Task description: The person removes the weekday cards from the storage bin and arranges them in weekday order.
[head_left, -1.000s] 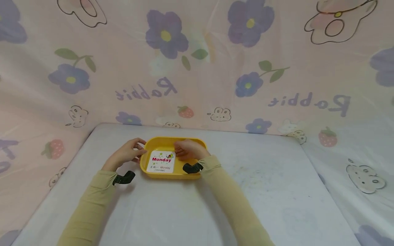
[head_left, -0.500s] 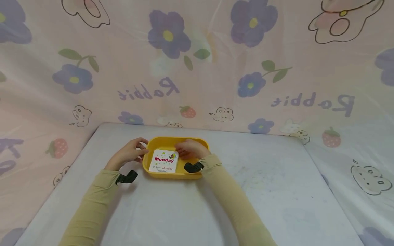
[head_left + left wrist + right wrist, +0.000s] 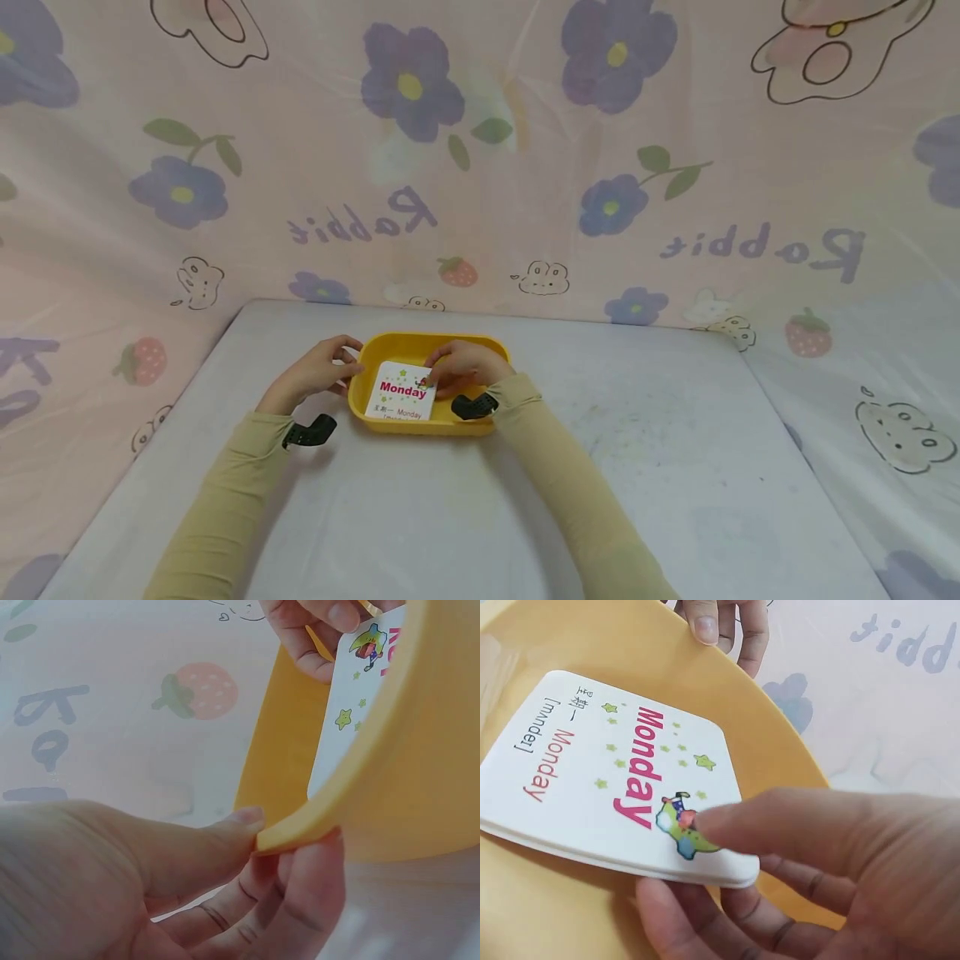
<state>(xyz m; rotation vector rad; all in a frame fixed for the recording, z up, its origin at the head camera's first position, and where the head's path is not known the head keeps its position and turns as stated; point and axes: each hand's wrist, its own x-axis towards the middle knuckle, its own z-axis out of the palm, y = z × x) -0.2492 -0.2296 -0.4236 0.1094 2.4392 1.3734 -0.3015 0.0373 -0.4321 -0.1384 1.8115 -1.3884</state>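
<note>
A yellow plastic tray (image 3: 427, 427) stands on the white table, with a small stack of white flash cards (image 3: 401, 392) inside it. The top card (image 3: 592, 772) reads "Monday" in red, with green stars and a cartoon figure. My left hand (image 3: 318, 371) pinches the tray's left rim (image 3: 300, 829), thumb inside and fingers outside. My right hand (image 3: 468, 367) reaches into the tray and pinches the right edge of the cards, thumb on the printed face and fingers underneath. In the right wrist view the stack's edge shows more than one layer.
The white tabletop (image 3: 645, 467) spreads around the tray, faintly stained on the right. Behind it hangs a pale pink curtain (image 3: 495, 200) with flowers, rabbits and strawberries. A black wrist mount (image 3: 311, 432) sits on the left sleeve and another black mount (image 3: 474, 407) on the right.
My right thumb has come onto the top card's right edge, where the hand earlier was just beside the cards. The cards have shifted slightly up and tilted. My left hand stays on the rim.
</note>
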